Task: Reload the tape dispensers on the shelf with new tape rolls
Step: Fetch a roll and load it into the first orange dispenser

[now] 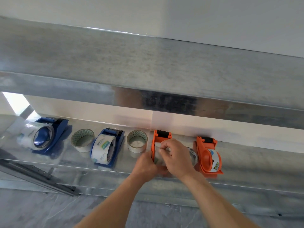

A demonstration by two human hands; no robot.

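Several tape dispensers stand in a row on a metal shelf (115,169). An orange dispenser (160,137) is in the middle. My left hand (145,165) grips its near left side. My right hand (176,157) lies over a clear tape roll (192,156) in it, with thumb and finger pinching at the roll's top. To the right stands a second orange dispenser (208,156) loaded with a roll. Two blue dispensers (52,134) (108,148) hold rolls at the left. Two empty roll cores (82,139) (137,141) stand upright between the dispensers.
An upper metal shelf (148,66) overhangs the row, close above. A white wall (213,127) backs the shelf. A dark metal rail (37,175) leans below the shelf at the left. The floor below is covered with plastic sheeting (49,209).
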